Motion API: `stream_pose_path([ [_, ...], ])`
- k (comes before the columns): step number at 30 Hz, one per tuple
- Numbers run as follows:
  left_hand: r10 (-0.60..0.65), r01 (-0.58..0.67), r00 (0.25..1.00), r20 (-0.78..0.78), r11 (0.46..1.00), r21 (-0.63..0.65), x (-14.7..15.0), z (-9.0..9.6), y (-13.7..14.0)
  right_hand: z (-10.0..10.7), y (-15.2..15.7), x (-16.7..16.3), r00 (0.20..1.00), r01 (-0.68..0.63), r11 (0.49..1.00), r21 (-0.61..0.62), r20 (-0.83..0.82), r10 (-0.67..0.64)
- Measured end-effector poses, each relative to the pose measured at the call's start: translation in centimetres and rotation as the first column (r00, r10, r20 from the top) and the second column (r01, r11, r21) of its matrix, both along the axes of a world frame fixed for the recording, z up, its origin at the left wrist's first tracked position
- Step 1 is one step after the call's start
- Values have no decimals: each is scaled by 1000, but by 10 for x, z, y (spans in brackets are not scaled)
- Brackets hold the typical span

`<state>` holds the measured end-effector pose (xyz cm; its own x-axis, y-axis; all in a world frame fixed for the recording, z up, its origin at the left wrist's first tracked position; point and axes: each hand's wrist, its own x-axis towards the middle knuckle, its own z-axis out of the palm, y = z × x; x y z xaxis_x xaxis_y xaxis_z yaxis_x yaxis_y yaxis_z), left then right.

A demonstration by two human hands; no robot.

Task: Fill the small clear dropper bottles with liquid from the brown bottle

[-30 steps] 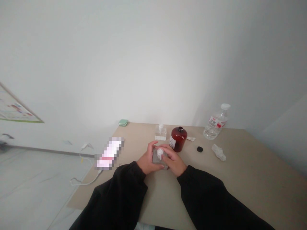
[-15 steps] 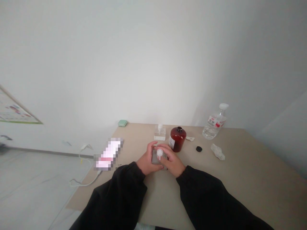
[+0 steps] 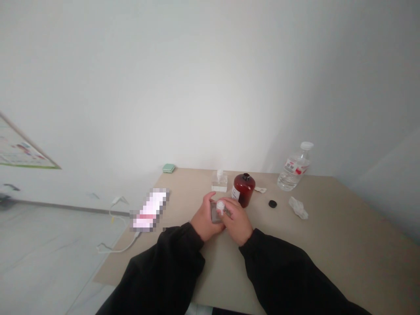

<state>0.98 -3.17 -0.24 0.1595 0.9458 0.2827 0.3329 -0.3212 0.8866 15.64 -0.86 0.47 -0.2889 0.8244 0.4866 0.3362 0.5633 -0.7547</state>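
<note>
My left hand (image 3: pixel 204 222) is wrapped round a small clear square bottle (image 3: pixel 215 214) low over the table, its thumb and fingers along the sides. On the bottle's white cap (image 3: pixel 220 204), my right hand (image 3: pixel 239 222) has its thumb and fingers closed. The right fingers hide much of the bottle's right side. Just behind my hands, a dark red-brown bottle (image 3: pixel 244 192) stands upright with an uncapped neck. A similar clear square bottle with a white top (image 3: pixel 219 187) stands farther back.
A black round cap (image 3: pixel 272 204) and a crumpled tissue (image 3: pixel 298 208) lie to the right. Behind them stands a water bottle (image 3: pixel 293 170). On the left are a blurred phone (image 3: pixel 150 211) with a white cable (image 3: pixel 121 251) and a green case (image 3: pixel 168 168). The wall borders the table's back.
My right fingers have drawn from the bottle's far edge to close round the white cap. The small bottle is turned slightly in my left hand.
</note>
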Motion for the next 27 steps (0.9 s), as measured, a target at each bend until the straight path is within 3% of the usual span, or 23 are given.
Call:
stream_pose_path([
  [11,325,-300,931,-166,941,156,24,-11,-8,-5,-1,-3,991,76,994,77,102,-83],
  [16,362,-295,903,-231,914,278,26,-10,-18,-11,-1,-2,996,90,995,46,-14,-89],
  [20,345,-223,897,-276,893,392,30,-7,-39,-11,0,5,983,132,983,-124,-107,-146],
  [24,389,-253,871,-298,877,408,27,-6,-55,-12,0,9,980,-16,955,-297,-195,-44],
  [27,440,-278,836,-328,855,439,19,-4,-56,-17,0,8,940,-211,919,-335,-328,96],
])
